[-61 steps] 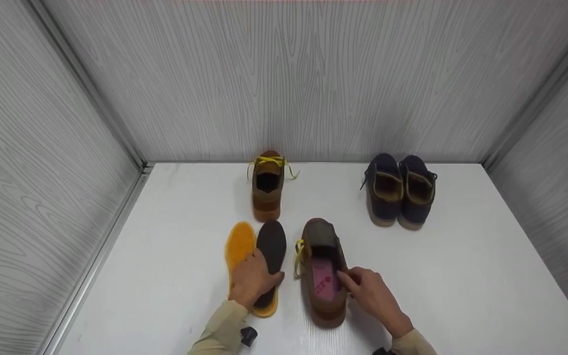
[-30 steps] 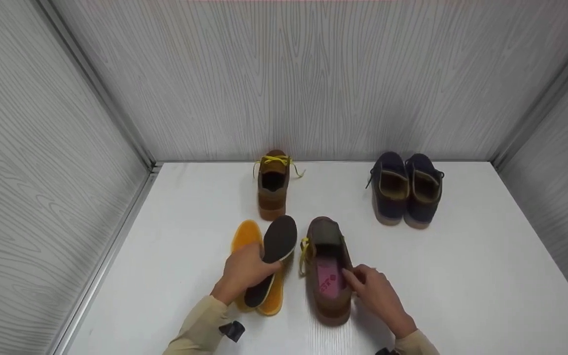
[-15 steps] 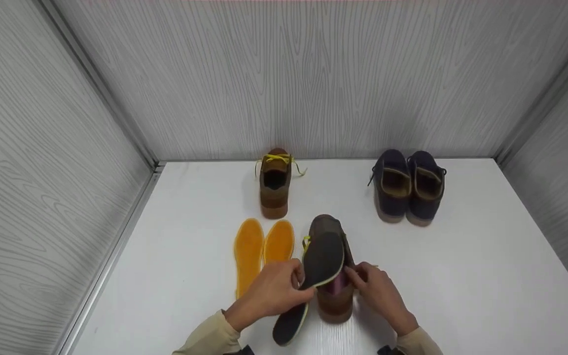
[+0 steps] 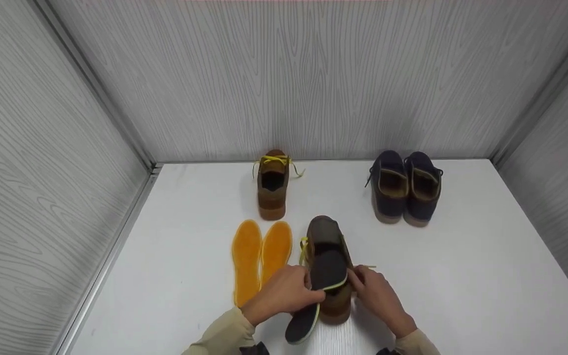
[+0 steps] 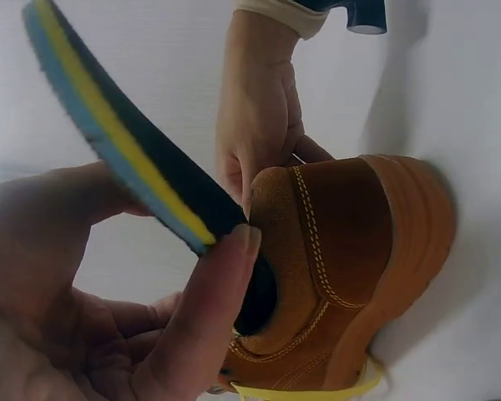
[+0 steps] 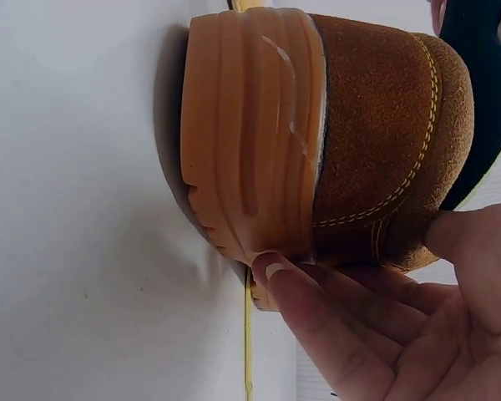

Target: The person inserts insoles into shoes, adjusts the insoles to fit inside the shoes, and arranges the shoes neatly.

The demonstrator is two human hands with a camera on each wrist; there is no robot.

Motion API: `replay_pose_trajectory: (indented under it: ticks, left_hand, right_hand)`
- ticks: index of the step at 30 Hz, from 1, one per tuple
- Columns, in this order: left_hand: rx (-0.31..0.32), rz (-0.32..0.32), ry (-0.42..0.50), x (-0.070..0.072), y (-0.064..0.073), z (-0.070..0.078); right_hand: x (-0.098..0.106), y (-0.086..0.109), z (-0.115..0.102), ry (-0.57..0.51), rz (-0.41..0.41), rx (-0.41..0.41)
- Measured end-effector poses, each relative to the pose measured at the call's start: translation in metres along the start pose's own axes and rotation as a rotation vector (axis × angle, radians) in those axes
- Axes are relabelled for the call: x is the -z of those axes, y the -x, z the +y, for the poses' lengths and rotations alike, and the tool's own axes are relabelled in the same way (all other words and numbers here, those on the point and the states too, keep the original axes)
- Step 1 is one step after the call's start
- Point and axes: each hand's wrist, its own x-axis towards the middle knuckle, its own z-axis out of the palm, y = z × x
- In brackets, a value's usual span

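Left grip (image 4: 289, 292) is pinching the bent insole (image 4: 329, 270), right grip (image 4: 376, 294) is pinching the nearer brown shoe (image 4: 337, 310), and that skewed angle is possibly inviting a snag inside.

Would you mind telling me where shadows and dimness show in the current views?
Head view: soft shadow on the white tabletop between the near yellow-laced shoe and right hand; left wrist view: the left hand looks dim; right wrist view: a dark shadow hugs the shoe's sole.

Shoe (image 6: 371, 117) — suede-like w/ rubbery sole (image 6: 250, 109)
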Motion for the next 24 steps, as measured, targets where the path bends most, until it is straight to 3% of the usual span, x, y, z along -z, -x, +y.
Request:
replay_pose_trajectory:
  ticks: [6, 10, 15, 18, 24]
  left_hand:
    - [0.019, -0.014, 0.055, -0.001, -0.01, 0.004]
    - [0.027, -0.042, 0.034, 0.001, -0.013, 0.008]
    - [0.014, -0.086, -0.082, 0.005, -0.018, 0.018]
    - [0.021, -0.08, -0.167, 0.004, -0.025, 0.023]
    - [0.043, 0.042, -0.36, -0.008, -0.045, 0.029]
  right_hand:
    - [-0.001, 0.002, 0.0, 0.002, -0.018, -0.016]
    - [-0.001, 0.003, 0.0, 0.003, -0.02, -0.019]
    - [-0.002, 0.003, 0.0, 0.01, 0.001, -0.009]
    - [-0.003, 0.003, 0.0, 0.01, 0.0, -0.014]
    - [-0.003, 0.002, 0.001, 0.002, -0.026, -0.043]
